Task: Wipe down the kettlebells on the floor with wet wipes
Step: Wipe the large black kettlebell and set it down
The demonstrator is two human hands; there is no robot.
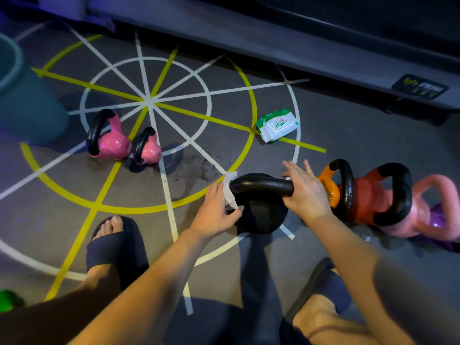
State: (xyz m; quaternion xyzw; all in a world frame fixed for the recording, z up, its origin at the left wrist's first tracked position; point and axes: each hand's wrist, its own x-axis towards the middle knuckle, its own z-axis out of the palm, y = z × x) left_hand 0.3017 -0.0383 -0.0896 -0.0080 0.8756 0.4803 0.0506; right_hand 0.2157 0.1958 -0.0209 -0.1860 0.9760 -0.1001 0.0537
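Between both hands: black kettlebell | left hand presses wipe

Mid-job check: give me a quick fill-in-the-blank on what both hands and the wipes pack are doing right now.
1. The left hand presses a white wipe against the ____ kettlebell.
2. The right hand steadies that kettlebell by its ____.
3. The wipes pack lies on the ____.
4. Two ____ kettlebells sit touching, to the person's left.

Missing words: black; handle; floor; pink
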